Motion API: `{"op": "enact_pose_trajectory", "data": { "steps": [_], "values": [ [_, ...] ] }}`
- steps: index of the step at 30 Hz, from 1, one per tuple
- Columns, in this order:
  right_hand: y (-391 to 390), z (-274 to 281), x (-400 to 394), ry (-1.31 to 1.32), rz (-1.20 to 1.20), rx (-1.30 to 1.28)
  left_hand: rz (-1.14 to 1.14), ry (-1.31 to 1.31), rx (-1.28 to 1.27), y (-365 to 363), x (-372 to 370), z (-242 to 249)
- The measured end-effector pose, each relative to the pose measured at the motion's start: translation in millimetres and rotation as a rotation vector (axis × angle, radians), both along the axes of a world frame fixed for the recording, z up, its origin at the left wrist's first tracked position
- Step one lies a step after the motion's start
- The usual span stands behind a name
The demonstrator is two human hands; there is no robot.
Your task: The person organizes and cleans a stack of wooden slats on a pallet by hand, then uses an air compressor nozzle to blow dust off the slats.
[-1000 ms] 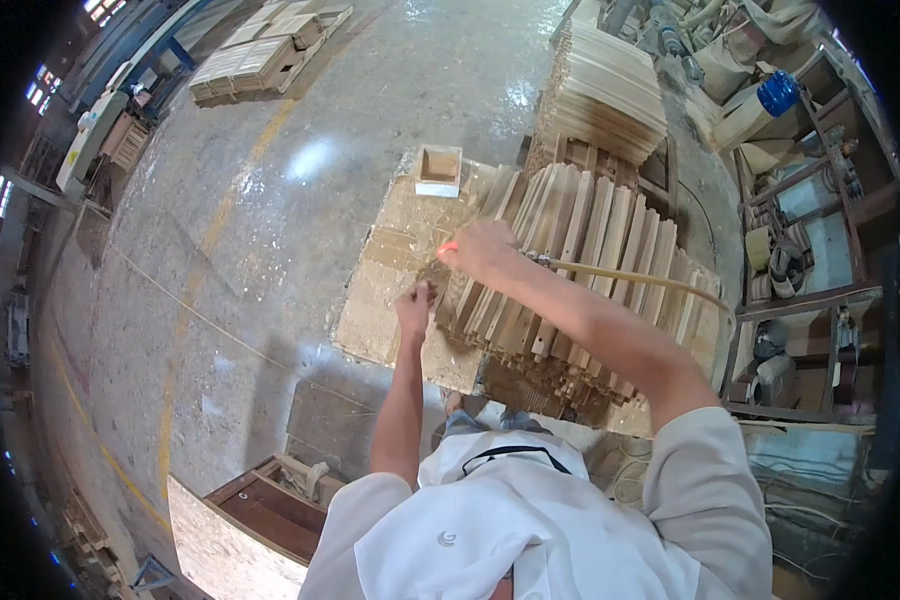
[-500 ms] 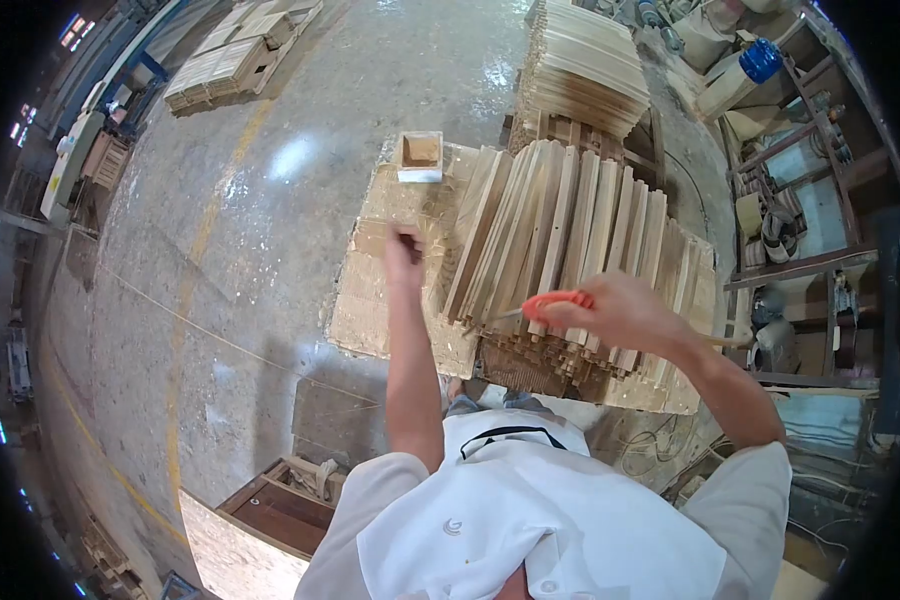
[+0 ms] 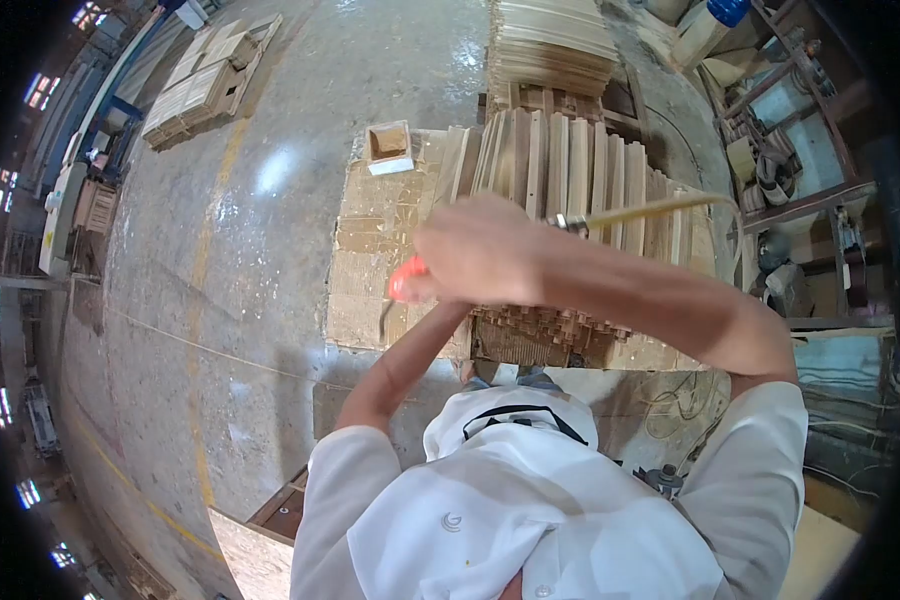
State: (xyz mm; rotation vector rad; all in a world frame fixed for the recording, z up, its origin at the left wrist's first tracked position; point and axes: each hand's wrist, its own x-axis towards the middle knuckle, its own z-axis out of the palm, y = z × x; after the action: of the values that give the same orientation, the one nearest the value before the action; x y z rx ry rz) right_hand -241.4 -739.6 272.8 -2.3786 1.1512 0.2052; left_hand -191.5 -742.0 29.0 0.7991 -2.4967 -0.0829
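Observation:
My right hand [image 3: 480, 250] is closed round an orange air blow gun [image 3: 406, 279], whose thin nozzle points down over the cardboard [image 3: 370, 235]. A metal coupling [image 3: 567, 223] and a yellowish air hose [image 3: 660, 206] trail off to the right above my forearm. My left forearm [image 3: 405, 365] reaches up beneath the right one; the left hand itself is hidden behind my right hand and wrist. Just beyond and to the right, many narrow wooden strips [image 3: 555, 165] lie side by side in a stacked pile, partly covered by my right arm.
A small open box [image 3: 389, 148] stands on the far part of the cardboard. Behind the strips is another tall wood stack [image 3: 550, 50]. Metal shelving [image 3: 810, 200] with clutter runs along the right. A loaded pallet [image 3: 205, 85] sits far left on the concrete floor [image 3: 270, 240].
My right hand has swung left with the air blow gun, from over the strips to over the cardboard. The left hand has passed out of sight behind it. The view has shifted slightly.

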Motion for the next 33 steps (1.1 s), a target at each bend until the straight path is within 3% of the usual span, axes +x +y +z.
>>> {"op": "enact_pose_trajectory", "data": {
  "steps": [2,4,6,10,14,15,17,19,25,28,33],
  "values": [
    [-25,-28,-9,0.026,-0.013,-0.091,0.138,0.376,0.792,0,26,-45],
    [-28,-42,-13,0.048,-0.019,-0.183,0.405,0.216,0.344,18,54,-59],
    [-18,-48,-19,0.255,-0.01,-0.187,0.561,0.215,0.363,35,86,-99],
    [41,-88,-38,0.318,0.068,-0.288,0.601,0.304,0.473,84,125,-127],
    [118,-111,-76,0.383,-0.199,-0.092,0.738,0.382,0.617,105,131,-136],
    [141,-123,-94,0.348,-0.268,-0.145,0.765,0.434,0.647,106,131,-136],
    [182,-139,-128,0.326,-0.353,-0.194,0.747,0.464,0.668,104,127,-132],
    [215,-144,-160,0.441,-0.596,-0.086,0.714,0.496,0.684,96,120,-125],
    [301,-148,-263,0.512,-1.072,-0.129,0.532,0.542,0.687,40,62,-90],
    [316,-145,-315,0.425,-1.355,-0.119,0.446,0.466,0.62,16,11,-56],
    [327,-160,-417,0.409,-1.56,-0.03,0.26,0.455,0.628,-9,-89,-19]
  ]
}}
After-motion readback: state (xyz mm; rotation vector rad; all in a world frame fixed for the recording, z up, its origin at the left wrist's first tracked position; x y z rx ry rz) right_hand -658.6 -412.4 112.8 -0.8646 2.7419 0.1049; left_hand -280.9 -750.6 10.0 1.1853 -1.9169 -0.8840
